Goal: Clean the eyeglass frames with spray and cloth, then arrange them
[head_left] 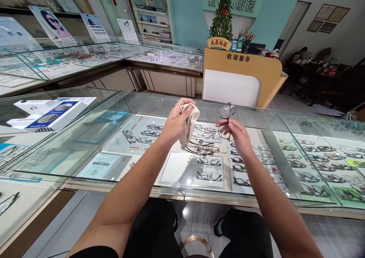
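My left hand (179,121) is closed around a folded cream cloth (189,125), whose lower end hangs down over the glass counter. To its right, my right hand (238,133) pinches a pair of eyeglasses (225,112) by the frame. The eyeglasses are turned on end, one round lens above the other, with my fingers around the lower lens. Cloth and eyeglasses are apart from each other. Both hands are above the glass top of the display case (176,192). Beneath them, several eyeglasses (209,175) lie in rows inside the case.
Blue and white boxes (54,115) stand on the glass at the left. More glass cases (316,155) run to the right and along the back left. A wooden cashier counter (270,77) bearing a potted plant (221,20) stands behind. A person (299,54) is at the far right.
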Tool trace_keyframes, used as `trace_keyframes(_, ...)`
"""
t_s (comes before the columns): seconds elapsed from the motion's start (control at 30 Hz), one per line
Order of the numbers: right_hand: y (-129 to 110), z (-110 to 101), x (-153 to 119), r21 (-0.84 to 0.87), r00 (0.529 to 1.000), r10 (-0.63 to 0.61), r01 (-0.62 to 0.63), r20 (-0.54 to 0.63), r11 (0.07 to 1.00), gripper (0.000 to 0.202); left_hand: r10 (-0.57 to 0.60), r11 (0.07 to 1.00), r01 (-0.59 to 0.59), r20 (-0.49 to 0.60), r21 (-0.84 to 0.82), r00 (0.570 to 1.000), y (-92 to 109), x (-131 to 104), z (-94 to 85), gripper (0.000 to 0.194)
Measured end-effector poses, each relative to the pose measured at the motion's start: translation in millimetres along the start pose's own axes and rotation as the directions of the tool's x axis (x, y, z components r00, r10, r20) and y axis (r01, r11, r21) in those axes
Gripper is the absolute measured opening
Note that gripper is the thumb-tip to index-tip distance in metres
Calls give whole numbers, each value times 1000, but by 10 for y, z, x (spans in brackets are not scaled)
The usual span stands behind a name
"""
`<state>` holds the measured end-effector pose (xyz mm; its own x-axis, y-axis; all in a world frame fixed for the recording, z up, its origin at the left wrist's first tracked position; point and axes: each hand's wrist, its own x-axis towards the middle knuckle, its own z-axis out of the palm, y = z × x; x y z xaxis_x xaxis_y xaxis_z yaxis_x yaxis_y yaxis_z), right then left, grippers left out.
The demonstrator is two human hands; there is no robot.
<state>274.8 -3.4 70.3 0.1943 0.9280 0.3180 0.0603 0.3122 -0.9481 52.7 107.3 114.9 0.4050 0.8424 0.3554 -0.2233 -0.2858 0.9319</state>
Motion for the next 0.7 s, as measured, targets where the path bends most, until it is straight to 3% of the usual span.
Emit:
trace_keyframes(0.13,-44,32,-29,-15,999,17,-16,49,1000,35,74,997,-73,-7,26,997,-29,-17,56,40)
trace_keyframes(0.27,-130,95,-85,-14,991,34,-32,132,999,35,37,999,-37,44,-2,998,-66,-29,72,38)
trace_keyframes(0.5,-175,184,-137,-67,956,31,-12,291,998,39,121,983,-134,108,128,987,-25,-60,99,30)
trace_keyframes(0.7,-189,204,-175,-90,944,40,-12,327,996,42,173,962,-190,98,196,980,-53,-59,119,30)
